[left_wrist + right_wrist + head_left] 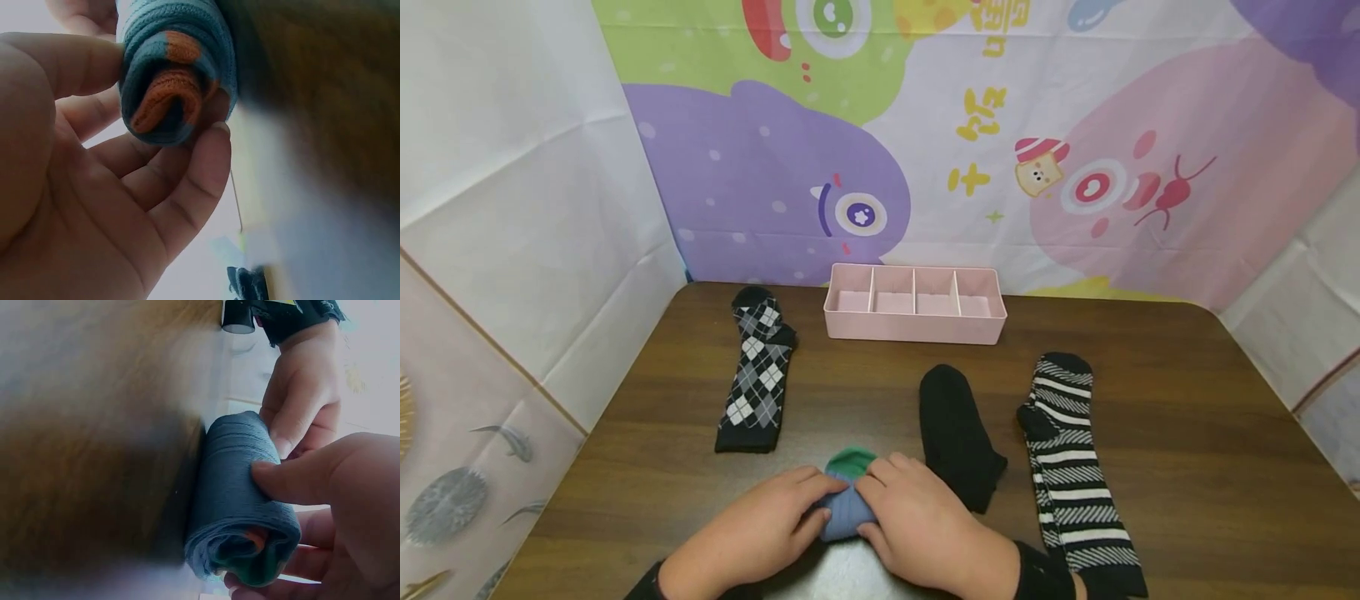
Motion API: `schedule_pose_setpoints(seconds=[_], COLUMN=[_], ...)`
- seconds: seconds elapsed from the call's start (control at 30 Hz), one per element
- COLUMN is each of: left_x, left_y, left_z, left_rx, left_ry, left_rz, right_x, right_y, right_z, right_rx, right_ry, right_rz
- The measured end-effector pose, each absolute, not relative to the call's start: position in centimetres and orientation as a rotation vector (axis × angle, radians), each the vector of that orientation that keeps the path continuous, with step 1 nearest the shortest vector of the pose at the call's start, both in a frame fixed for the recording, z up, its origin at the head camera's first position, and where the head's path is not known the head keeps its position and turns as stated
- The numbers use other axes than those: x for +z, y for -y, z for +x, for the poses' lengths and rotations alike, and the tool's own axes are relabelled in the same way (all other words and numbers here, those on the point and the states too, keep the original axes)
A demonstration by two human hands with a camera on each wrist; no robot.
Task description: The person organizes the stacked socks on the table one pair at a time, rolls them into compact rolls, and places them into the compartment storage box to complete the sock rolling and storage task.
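- A dark wood-grain table (1187, 433) stood against a cartoon-printed fabric backdrop (925, 125).
- One pink plastic tray (914, 329) with four compartments sat at the far edge.
- Three flat knit socks lay apart: one argyle sock (756, 383), one black sock (957, 435), one striped sock (1075, 467).
- Both hands, left hand (752, 533) and right hand (917, 521), gripped one ribbed blue rolled sock (847, 500) with green and orange trim at the near edge.
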State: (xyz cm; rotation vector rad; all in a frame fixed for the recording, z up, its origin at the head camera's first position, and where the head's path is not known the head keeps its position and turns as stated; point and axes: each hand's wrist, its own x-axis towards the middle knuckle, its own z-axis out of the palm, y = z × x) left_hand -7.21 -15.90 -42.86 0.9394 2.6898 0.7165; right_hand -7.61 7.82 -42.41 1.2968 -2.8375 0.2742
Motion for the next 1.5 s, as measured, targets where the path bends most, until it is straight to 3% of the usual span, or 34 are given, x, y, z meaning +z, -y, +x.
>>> schedule_pose_setpoints(seconds=[0.33, 0.83, 1.5], left_x=[-42.6, -42.6, -43.0], left_y=[15.8, 15.8, 15.5], left_z=[-7.1, -7.2, -7.1], left_rx=[0.748, 0.746, 0.837], left_ry=[-2.743, -2.636, -2.616], left_rz=[0.889, 0.859, 0.891], right_x=[-43.1, -43.5, -43.1], right_y=[-8.1, -9.3, -8.7], right_z=[-9.0, -10.6, -9.4], right_rx=[0.573, 1.364, 0.797], right_ry=[2.979, 3.101, 2.942], right_rz=[1.252, 1.066, 1.179])
